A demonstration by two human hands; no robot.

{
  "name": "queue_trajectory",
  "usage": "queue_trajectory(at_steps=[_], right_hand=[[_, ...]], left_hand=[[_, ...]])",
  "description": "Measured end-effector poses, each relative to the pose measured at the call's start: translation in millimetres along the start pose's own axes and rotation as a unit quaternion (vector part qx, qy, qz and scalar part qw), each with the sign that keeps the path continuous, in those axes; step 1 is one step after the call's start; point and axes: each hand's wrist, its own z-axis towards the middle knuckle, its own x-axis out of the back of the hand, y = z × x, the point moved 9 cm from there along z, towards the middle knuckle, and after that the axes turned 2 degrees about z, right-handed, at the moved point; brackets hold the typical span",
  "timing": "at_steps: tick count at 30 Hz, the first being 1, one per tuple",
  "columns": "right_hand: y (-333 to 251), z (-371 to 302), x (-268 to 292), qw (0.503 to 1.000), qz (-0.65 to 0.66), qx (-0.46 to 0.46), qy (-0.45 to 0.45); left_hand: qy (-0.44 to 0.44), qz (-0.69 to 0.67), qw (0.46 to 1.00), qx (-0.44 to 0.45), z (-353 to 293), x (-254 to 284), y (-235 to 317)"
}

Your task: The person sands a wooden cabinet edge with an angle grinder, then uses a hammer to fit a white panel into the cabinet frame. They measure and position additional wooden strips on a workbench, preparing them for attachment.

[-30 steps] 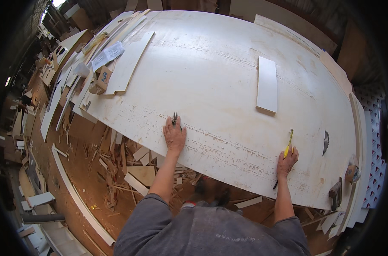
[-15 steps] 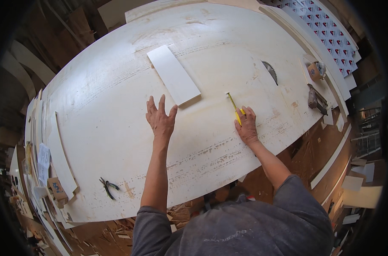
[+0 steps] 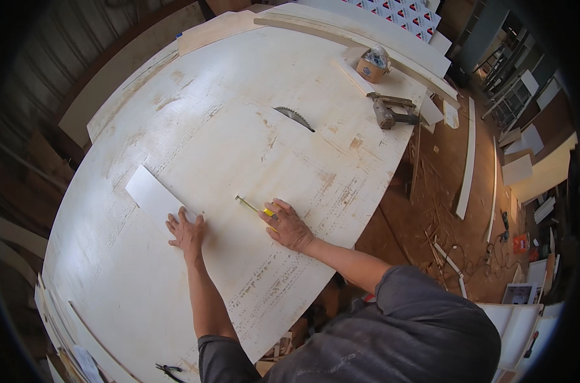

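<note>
A white rectangular board (image 3: 157, 193) lies flat on the large pale worktable (image 3: 239, 153). My left hand (image 3: 188, 236) is at the board's near end, fingers spread and seeming to touch its surface. To the right, my right hand (image 3: 291, 230) is closed around a yellow tape measure (image 3: 269, 221). A short length of its blade (image 3: 246, 203) sticks out toward the board, its hooked end apart from it. Most of the tape's case is hidden under my fingers.
A toothed saw blade (image 3: 294, 119) rises through the tabletop beyond my right hand. At the far right edge are a nail gun (image 3: 389, 113) and a small cardboard box (image 3: 370, 67). Pliers (image 3: 169, 370) lie near the lower left edge. Wood scraps litter the brown floor (image 3: 430, 185).
The view has swung to the right. My left hand, earlier just short of the board, now reaches over its near end. My right hand still grips the tape measure, its blade out.
</note>
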Motion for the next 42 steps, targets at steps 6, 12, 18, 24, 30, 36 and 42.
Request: queue_trajectory(at_steps=[6, 12, 18, 24, 30, 36, 42], right_hand=[[6, 0, 6, 0.998, 0.056, -0.001, 0.007], [13, -3, 3, 0.995, 0.091, 0.028, -0.022], [22, -3, 25, 0.975, 0.191, 0.080, -0.085], [102, -40, 99, 0.956, 0.293, 0.008, -0.024], [286, -99, 209, 0.969, 0.179, -0.134, 0.102], [435, -97, 281, 0.965, -0.078, -0.240, 0.072], [521, -70, 266, 0.931, -0.225, -0.271, -0.091]], left_hand=[[0.002, 0.014, 1.000, -0.016, -75, 3, -59], [0.045, 0.030, 0.998, -0.024, -202, 5, -142], [0.034, 0.043, 0.993, 0.105, -296, 1, -187], [0.168, -0.063, 0.978, 0.105, -329, 11, -148], [0.229, -0.108, 0.967, 0.005, -340, -12, -79], [0.178, -0.113, 0.978, 0.007, -361, -27, -22], [0.176, -0.098, 0.979, -0.039, -351, -36, 34]])
